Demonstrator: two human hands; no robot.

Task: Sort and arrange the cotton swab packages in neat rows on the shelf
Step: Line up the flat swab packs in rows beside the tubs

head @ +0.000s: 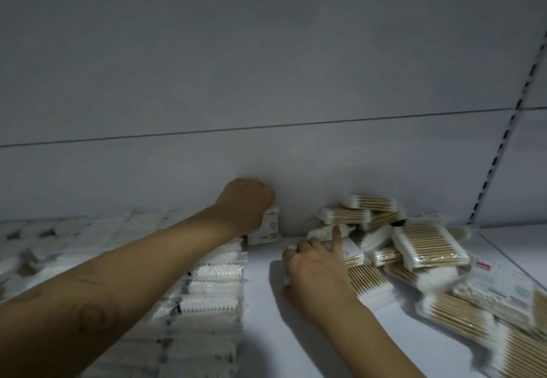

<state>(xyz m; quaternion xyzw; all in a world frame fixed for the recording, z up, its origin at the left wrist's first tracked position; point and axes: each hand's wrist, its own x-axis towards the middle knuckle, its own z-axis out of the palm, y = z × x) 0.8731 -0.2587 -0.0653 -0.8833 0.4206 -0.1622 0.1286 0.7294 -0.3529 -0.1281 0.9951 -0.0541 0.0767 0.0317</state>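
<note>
White shelf [260, 333], heaped wood-stemmed swab packs [429, 244] (white rows [213, 288] leftward), left hand [245, 200], right hand [313, 271] each around 1.

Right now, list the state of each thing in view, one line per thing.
left hand: grips the upright package from above.
upright package: stands on end against the back panel.
right hand: curled on a flat package, index finger straight.
flat package: lies on the shelf, mostly hidden.
white-stick packages: lie flat in rows, left.
wooden-stick packages: jumbled heap, right.
shelf: bare strip between rows and heap.
</note>
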